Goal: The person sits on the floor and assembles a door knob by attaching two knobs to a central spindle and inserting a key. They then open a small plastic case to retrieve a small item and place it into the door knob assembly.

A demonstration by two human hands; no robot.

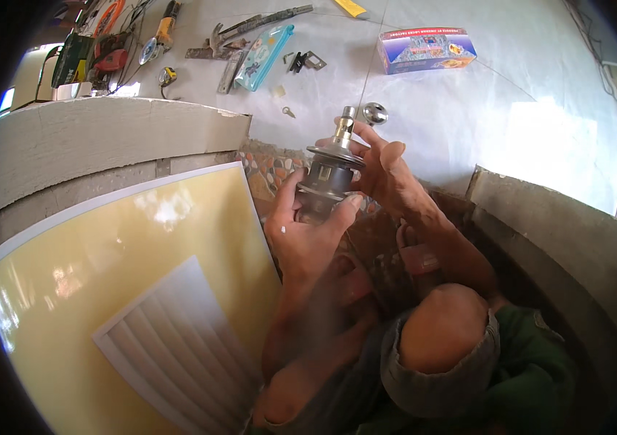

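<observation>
A cylindrical doorknob lock (327, 174) is held upright in the middle, with a dark body, a round flange and a bright spindle on top. My left hand (300, 235) grips its lower body, the thumb on the near right side and the fingers round the left. From the right, my right hand (390, 177) reaches behind the flange and spindle, fingers curled round them and the thumb standing off. Parts of these fingers are hidden by the lock. Just beyond the right hand, a shiny round knob (374, 113) rests on the tiled floor (424, 109).
Beyond the hands lie a small key (289, 112), metal latch parts (313, 61), a blue pouch (265, 58), a hammer (216, 42), a tape measure (168, 76) and a blue-red box (427, 51). A yellow louvred door panel (127, 268) stands at left; a concrete ledge (562, 225) runs along the right.
</observation>
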